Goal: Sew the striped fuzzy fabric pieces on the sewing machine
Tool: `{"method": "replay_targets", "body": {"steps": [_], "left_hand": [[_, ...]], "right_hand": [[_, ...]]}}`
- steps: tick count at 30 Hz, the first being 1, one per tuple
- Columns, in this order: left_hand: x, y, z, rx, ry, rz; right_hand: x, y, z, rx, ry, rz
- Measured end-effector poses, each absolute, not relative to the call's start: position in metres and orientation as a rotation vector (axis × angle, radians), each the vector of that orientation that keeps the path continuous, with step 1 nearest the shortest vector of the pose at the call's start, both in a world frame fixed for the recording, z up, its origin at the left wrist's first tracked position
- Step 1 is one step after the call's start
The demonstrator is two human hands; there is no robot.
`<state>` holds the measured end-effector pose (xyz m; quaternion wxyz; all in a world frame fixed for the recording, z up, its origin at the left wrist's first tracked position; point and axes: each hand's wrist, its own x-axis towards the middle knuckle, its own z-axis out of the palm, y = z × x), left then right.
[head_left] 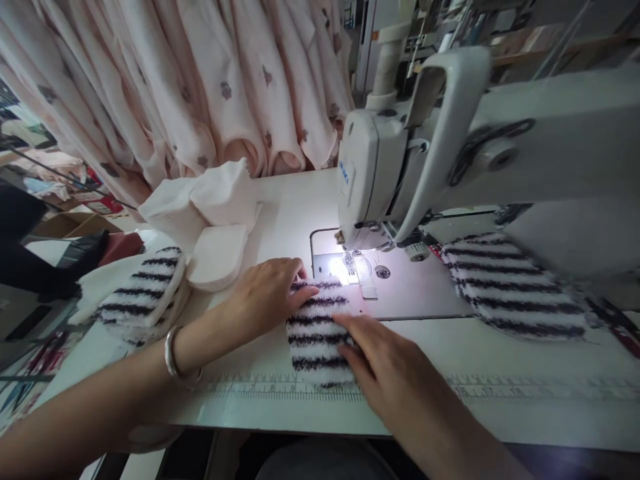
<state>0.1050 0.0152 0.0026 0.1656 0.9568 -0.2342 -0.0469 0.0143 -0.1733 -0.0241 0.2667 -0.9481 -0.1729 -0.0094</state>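
A small black-and-white striped fuzzy piece (316, 327) lies flat on the white table (525, 347), its far end just short of the lit needle and presser foot (351, 265) of the white sewing machine (395, 160). My left hand (267, 293) presses on the piece's upper left edge, fingers laid flat. My right hand (385, 373) rests on its lower right corner, fingertips on the fabric. A bangle (174, 355) sits on my left wrist.
A stack of striped pieces (145, 293) and plain white pieces (217, 257) lies at the left. Another striped pile (510, 287) sits right of the machine. Pink printed fabric (200, 80) hangs behind. A ruler strip (500, 388) runs along the table's near edge.
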Motion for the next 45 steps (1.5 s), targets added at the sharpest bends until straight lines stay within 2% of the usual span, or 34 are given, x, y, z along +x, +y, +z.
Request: {"method": "replay_targets", "body": {"steps": [5, 14, 22, 25, 30, 32, 40, 45], "left_hand": [[0.116, -0.006, 0.004, 2.64, -0.744, -0.328], [0.115, 0.004, 0.001, 2.569, -0.631, -0.312], [0.12, -0.002, 0.009, 2.583, -0.533, -0.592], [0.119, 0.001, 0.008, 2.608, -0.586, -0.485], [0.091, 0.003, 0.01, 2.589, -0.93, 0.187], [0.074, 0.002, 0.009, 2.56, -1.075, 0.316], [0.057, -0.001, -0.024, 2.605, -1.368, 0.525], [0.072, -0.017, -0.031, 2.632, -1.351, 0.398]], "right_hand": [[-0.007, -0.172, -0.04, -2.622, -0.552, -0.508], [-0.001, -0.17, -0.048, -2.606, -0.587, -0.769], [0.001, -0.159, -0.054, -2.669, -0.443, -0.814], [0.001, -0.162, -0.052, -2.689, -0.45, -0.808], [0.006, -0.184, -0.034, -2.64, -0.449, -0.683], [0.01, -0.19, -0.031, -2.616, -0.518, -0.741], [0.016, -0.184, -0.053, -2.7, -0.658, -0.856], [0.024, -0.189, -0.045, -2.814, -0.591, -0.846]]}}
